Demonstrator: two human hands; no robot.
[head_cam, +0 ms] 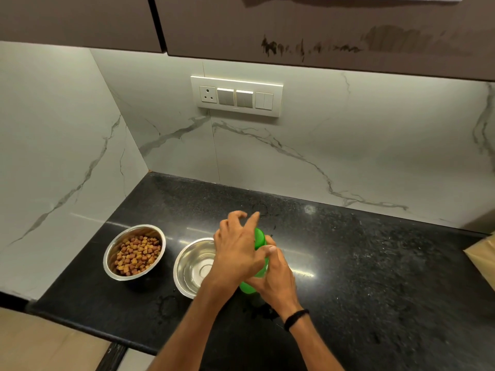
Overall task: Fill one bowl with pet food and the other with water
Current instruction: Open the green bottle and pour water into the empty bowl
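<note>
Two steel bowls stand on the black counter (375, 263). The left bowl (112, 253) holds brown and yellow pet food (138, 254). The right bowl (184, 263) looks shiny inside; I cannot tell whether water is in it. A green bottle (259, 239) stands just right of that bowl, mostly hidden by my hands. My left hand (238, 250) lies over its cap with the fingers partly spread. My right hand (276, 277) grips the bottle's body from the right.
Marble walls close off the counter at the left and back, with a switch panel (237, 95) on the back wall. Cabinets hang overhead. A tan bag or box (482, 258) sits at the right edge. Wet marks (166, 306) show near the front edge.
</note>
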